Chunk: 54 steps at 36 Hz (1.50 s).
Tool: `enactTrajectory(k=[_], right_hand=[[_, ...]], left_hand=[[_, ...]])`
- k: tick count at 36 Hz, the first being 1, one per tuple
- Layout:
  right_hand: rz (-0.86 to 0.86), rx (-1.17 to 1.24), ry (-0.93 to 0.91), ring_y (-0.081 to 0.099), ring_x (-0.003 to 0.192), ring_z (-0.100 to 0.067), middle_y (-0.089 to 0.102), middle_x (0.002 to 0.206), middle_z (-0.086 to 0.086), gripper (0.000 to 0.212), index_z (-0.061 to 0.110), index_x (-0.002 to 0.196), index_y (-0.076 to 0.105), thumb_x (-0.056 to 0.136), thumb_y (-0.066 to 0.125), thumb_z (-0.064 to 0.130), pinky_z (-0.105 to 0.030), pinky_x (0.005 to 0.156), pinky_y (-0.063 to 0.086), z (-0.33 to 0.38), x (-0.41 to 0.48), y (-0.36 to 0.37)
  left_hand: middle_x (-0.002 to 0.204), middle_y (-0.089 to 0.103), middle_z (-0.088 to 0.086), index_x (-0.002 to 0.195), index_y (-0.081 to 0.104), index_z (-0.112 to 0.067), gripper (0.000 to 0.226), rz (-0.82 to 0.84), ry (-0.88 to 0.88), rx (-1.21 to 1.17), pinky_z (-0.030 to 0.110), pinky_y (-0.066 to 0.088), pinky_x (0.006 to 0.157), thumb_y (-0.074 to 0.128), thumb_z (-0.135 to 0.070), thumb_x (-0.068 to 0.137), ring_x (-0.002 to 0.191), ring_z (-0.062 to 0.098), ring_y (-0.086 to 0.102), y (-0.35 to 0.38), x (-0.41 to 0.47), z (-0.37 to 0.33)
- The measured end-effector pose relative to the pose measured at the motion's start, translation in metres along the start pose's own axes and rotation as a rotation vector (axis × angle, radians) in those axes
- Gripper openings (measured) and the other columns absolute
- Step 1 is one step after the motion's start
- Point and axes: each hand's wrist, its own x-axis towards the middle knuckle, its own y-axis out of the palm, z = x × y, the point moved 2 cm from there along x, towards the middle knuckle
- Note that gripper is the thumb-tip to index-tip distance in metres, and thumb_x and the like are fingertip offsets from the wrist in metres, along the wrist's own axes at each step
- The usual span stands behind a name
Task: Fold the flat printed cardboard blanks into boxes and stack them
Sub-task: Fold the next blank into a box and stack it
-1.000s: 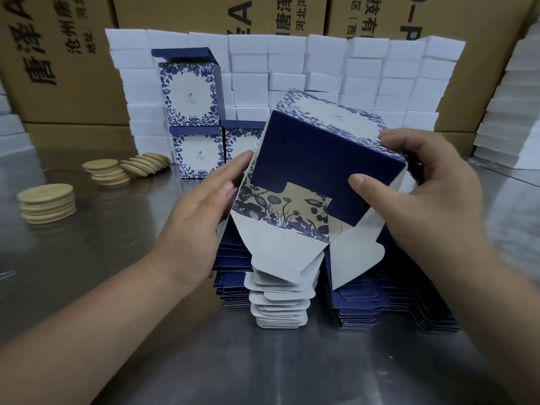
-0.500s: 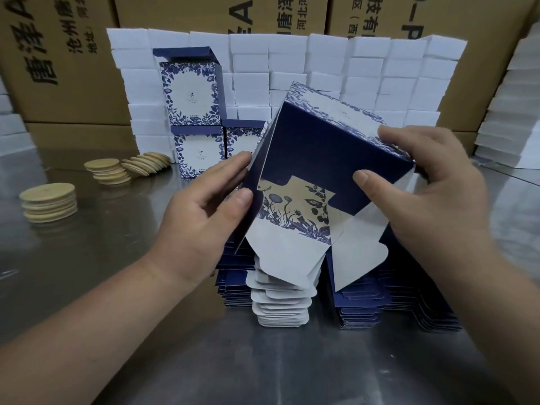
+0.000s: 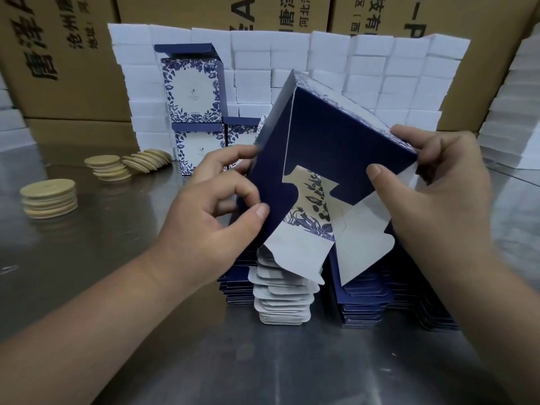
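— Where is the box held?
— The half-folded box (image 3: 330, 147) is held tilted above the middle of the counter (image 3: 117, 258), directly over the piles of flat blanks (image 3: 283, 302). A navy panel is turned toward the camera. Two white flaps are left hanging open at the lower end.

— How is it gripped?
— The left hand (image 3: 210, 217) is closed on the box's left edge: the thumb is pressed onto the navy panel and the fingers are curled behind it. The right hand (image 3: 438, 194) is clamped on the right corner, with the thumb laid on the navy panel and the fingers wrapped over the floral side.

— And the finished ones?
— Three folded boxes (image 3: 191, 92) are seen stacked toward the far edge, left of centre. Two are set below and one on top, the top one's lid flap left standing up. They are set against a wall of white blocks (image 3: 380, 68). Round tan discs (image 3: 49, 197) are piled near the left edge, and printed cartons (image 3: 58, 54) are stood behind everything.
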Motion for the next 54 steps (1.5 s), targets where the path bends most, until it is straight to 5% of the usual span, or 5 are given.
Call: enactTrajectory(k=[18,29,34,48,54], right_hand=[[0.041,-0.037,-0.003,0.046,0.114,0.010,0.049,0.113,0.025,0.020,0.042,0.069,0.059,0.075,0.064,0.024,-0.004,0.088,0.034,0.005,0.000,0.001],[0.153,-0.047,-0.002,0.042,0.110,0.018,0.043,0.125,0.025,0.021,0.046,0.083,0.061,0.080,0.056,0.025,-0.038,0.098,0.044,0.007,-0.002,0.003],[0.177,-0.055,-0.015,0.044,0.101,0.021,0.042,0.132,0.016,0.023,0.044,0.086,0.059,0.081,0.053,0.023,-0.007,0.086,0.035,0.009,-0.003,0.004],[0.177,0.054,-0.002,0.042,0.102,0.023,0.044,0.130,0.017,0.038,0.039,0.089,0.062,0.082,0.041,0.008,0.003,0.073,0.034,0.009,-0.003,0.004],[0.249,0.096,-0.038,0.040,0.126,0.000,0.045,0.131,0.010,0.048,0.030,0.100,0.059,0.078,0.031,-0.003,-0.012,0.103,0.029,0.013,-0.001,0.001]], left_hand=[[0.143,0.024,-0.009,0.108,0.050,-0.031,0.036,0.097,0.133,0.168,0.049,0.043,0.100,0.059,-0.033,0.073,0.134,0.010,0.036,0.001,-0.002,-0.005],[0.143,0.021,-0.014,0.115,0.045,-0.039,0.050,0.088,0.127,0.222,0.046,0.043,0.101,0.062,-0.043,0.069,0.135,0.015,0.035,0.002,-0.003,-0.007],[0.145,0.016,-0.016,0.122,0.043,-0.041,0.060,0.095,0.135,0.226,0.040,0.040,0.104,0.065,-0.045,0.066,0.137,0.012,0.031,0.002,-0.004,-0.008],[0.151,0.011,0.004,0.117,0.058,-0.032,0.048,0.174,0.191,0.275,0.019,0.021,0.112,0.067,-0.040,0.070,0.142,0.019,0.022,0.002,-0.001,0.000],[0.147,0.018,-0.008,0.115,0.048,-0.038,0.040,0.131,0.112,0.286,0.008,0.031,0.100,0.054,-0.044,0.076,0.130,-0.005,0.030,0.001,0.000,-0.001]])
